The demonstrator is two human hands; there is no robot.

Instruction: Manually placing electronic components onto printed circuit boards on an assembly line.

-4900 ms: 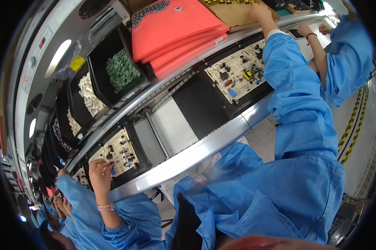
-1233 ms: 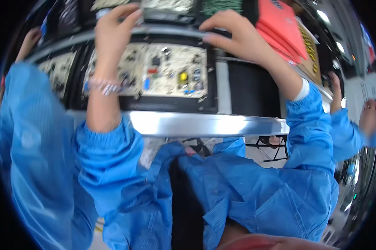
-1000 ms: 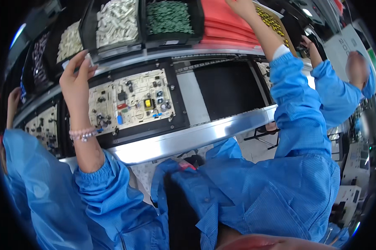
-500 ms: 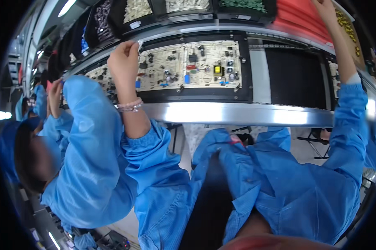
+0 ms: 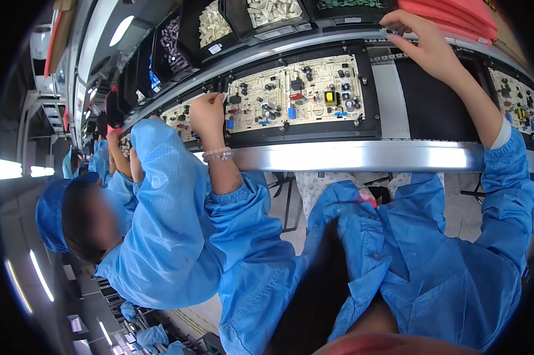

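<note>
My left hand (image 5: 208, 115), a beaded bracelet (image 5: 218, 154) on its wrist, is over the left part of a pale circuit board (image 5: 305, 112). Its thumb and fingers are pinched together; whatever they hold is too small to name. The board carries black, blue and red parts and a yellow transformer (image 5: 331, 98), and sits in a black frame (image 5: 370, 127). Over the far rail, close to the red bins (image 5: 456, 21), my right hand (image 5: 421, 44) has its fingers curled toward the thumb. A small dark spot shows between the fingertips, but I cannot make out what it is.
Black bins of white parts (image 5: 273, 10), purple-grey parts (image 5: 171, 44) and green parts (image 5: 350, 3) line the far side. A metal rail (image 5: 362, 157) runs along the near edge. Another board (image 5: 512, 97) lies at right. A co-worker in blue (image 5: 166, 236) sits close on my left.
My right hand has come back from the far right bins to above the far rail. My left hand stays pinched, now lower against the board. The whole view has shifted.
</note>
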